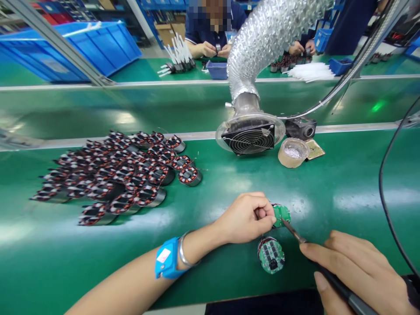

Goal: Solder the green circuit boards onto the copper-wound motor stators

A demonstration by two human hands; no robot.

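My left hand (246,217) is closed in a pinch on a small motor stator with a round green circuit board (281,215), tilting it up off the green mat. My right hand (356,269) grips a soldering iron (331,280) like a pen, and its metal tip touches the lower edge of that board. A second stator with a green circuit board (271,255) lies flat on the mat just below, between my two hands. A blue wrist strap and a metal bangle sit on my left wrist.
A pile of several copper-wound stators (118,173) lies at the left. A fume extractor fan (250,136) on a silver duct stands behind, beside a solder tin (293,152). A black cable (385,192) curves at the right. People work across the far bench.
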